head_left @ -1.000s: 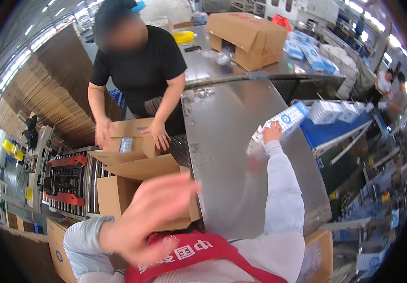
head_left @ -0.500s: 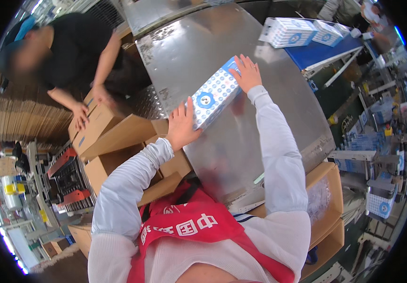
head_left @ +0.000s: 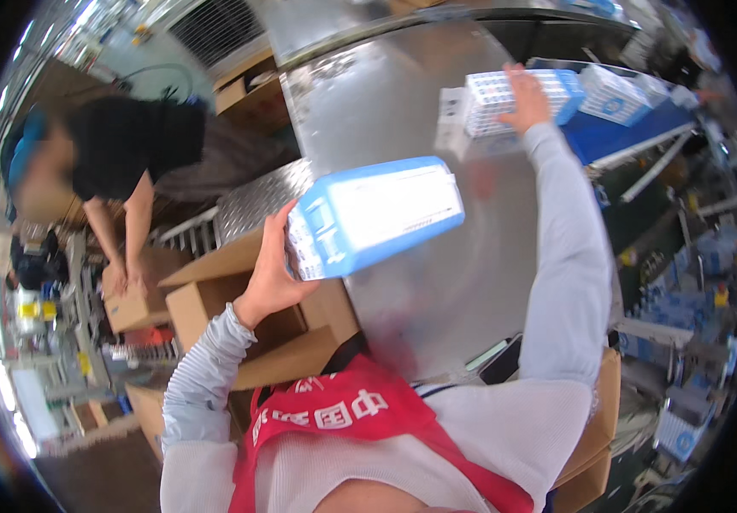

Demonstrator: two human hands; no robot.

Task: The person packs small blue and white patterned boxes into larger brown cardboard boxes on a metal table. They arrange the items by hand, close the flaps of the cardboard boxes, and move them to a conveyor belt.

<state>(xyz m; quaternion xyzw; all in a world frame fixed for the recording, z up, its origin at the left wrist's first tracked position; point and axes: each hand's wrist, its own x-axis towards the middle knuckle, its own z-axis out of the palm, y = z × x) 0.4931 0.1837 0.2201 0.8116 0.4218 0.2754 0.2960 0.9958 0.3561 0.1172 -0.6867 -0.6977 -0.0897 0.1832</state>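
My left hand [head_left: 270, 278] grips one end of a blue-and-white box-shaped package [head_left: 386, 209], holding it tilted over the near left part of the metal table [head_left: 437, 316]. A white panel with small print faces up. Farther off to the right, my right hand [head_left: 529, 101] spans the top of a second package [head_left: 488, 101], thumb and fingers spread across it. That one has a dotted pattern and a blue end. Beneath my left forearm stands an open cardboard carton [head_left: 202, 312] with its flaps up; its inside is mostly hidden.
More packages [head_left: 612, 94] line a blue conveyor [head_left: 612, 137] at the far right. A dark phone [head_left: 501, 359] lies at the table's near edge. On the left, a co-worker [head_left: 129, 145] bends over a closed carton [head_left: 142, 295]. Another carton [head_left: 595, 427] stands by my right side.
My right hand has left the first package and moved far right onto another. My left hand has turned and raised the first package. The co-worker's carton has moved away to the left.
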